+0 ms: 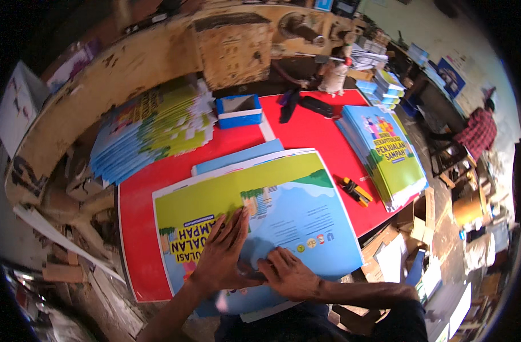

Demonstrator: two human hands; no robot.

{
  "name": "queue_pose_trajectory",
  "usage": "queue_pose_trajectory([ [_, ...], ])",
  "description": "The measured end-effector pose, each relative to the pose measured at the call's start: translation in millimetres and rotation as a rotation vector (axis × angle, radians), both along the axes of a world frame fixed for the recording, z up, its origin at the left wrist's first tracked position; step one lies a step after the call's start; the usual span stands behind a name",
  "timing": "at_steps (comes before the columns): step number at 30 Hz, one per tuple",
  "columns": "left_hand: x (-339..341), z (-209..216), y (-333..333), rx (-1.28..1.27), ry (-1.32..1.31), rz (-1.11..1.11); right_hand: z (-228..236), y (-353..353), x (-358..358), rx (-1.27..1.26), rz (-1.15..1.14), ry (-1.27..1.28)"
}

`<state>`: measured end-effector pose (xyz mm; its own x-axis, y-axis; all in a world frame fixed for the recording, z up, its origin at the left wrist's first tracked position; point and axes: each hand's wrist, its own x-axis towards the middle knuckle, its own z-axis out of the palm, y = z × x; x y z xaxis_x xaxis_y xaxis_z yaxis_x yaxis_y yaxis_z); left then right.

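A large printed cover sheet, green and blue with yellow lettering upside down to me, lies across the front of the red tabletop. My left hand rests flat on its middle, fingers stretched out. Close on its right, my right hand presses on the blue part with curled fingers; whatever it may grip is hidden. Other sheet edges show under the cover sheet at its far side, with a light blue sheet beyond them.
On the red tabletop stand a fanned stack of booklets at far left, a blue box, and a neat booklet stack at right. A yellow-black cutter lies beside that stack. A person in a checked shirt sits at far right.
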<state>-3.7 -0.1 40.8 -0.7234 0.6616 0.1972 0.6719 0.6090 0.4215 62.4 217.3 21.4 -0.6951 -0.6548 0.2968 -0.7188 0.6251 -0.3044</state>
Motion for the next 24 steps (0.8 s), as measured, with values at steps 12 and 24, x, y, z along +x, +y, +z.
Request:
queue_pose_trajectory([
  [12,1.4,-8.1,-5.7,0.071,0.021,0.004,11.0,3.8,-11.4,-0.283,-0.124,-0.165],
  [24,77.7,-14.7,25.2,0.471,-0.259,0.334,3.1,10.5,-34.1,-0.67,-0.495,-0.392],
])
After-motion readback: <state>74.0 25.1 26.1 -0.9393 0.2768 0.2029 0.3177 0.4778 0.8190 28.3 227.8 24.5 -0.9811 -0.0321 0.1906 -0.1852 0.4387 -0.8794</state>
